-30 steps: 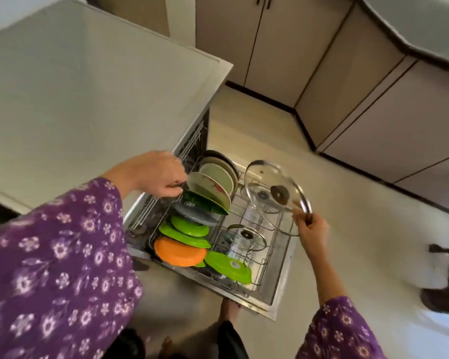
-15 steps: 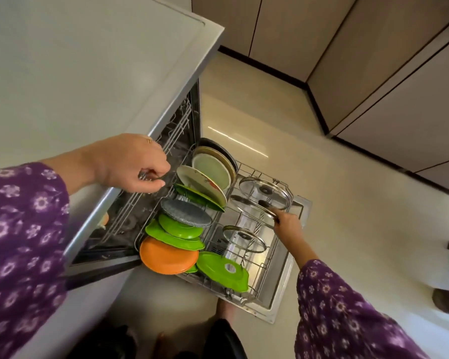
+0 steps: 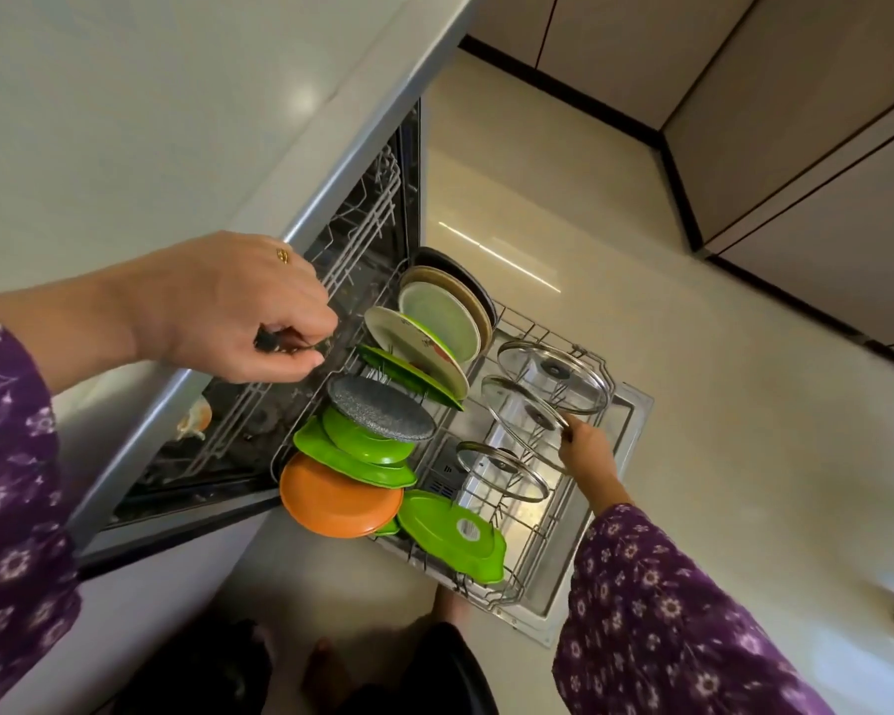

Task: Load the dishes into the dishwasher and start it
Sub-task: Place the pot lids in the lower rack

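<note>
Pinching the rim of the middle round glass lid (image 3: pixel 525 412) in the wire lower rack (image 3: pixel 530 326), centre right, is my right hand (image 3: pixel 587 448); my left hand (image 3: pixel 238 312), centre left, curls round a small dark thing (image 3: pixel 267 344).

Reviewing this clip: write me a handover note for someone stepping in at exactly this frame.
Left hand: grips the front edge of the upper rack.
Right hand: pinches the rim of the middle glass lid, standing it in the lower rack between the far glass lid and the near glass lid.
Done: lower rack out over the open door; plates racked, orange plate nearest.
Left: release the lid, slide the racks in, close the door, start the dishwasher.
</note>
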Tool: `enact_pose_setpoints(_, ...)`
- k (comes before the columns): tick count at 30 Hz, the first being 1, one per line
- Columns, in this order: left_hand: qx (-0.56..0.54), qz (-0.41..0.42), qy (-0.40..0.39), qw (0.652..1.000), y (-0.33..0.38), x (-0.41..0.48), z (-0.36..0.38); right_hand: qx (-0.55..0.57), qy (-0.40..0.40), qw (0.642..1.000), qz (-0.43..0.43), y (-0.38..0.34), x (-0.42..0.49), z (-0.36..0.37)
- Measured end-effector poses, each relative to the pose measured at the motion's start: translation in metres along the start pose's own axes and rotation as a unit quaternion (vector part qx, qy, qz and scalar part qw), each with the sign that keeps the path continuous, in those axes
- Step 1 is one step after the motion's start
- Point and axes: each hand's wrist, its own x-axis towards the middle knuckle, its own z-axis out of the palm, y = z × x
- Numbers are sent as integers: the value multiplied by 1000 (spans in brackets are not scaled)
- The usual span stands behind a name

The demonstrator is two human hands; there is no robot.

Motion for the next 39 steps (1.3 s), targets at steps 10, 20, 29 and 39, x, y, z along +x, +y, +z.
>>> enact_pose_setpoints(10,-9,5,10,1000,1,-1,1,-70,-32,995,-64,6,-4,2)
enact_pose_setpoints(20,-19,9,19,1000,3,0,-1,-64,-16,993,-100,17,-13,10)
enact_pose_setpoints(29,-26,5,15,1000,2,0,0,-70,-25,993,-93,-15,1,26)
enact_pose_setpoints(39,-36,2,11,999,4,0,-2,-14,-30,997,-71,-5,16,24)
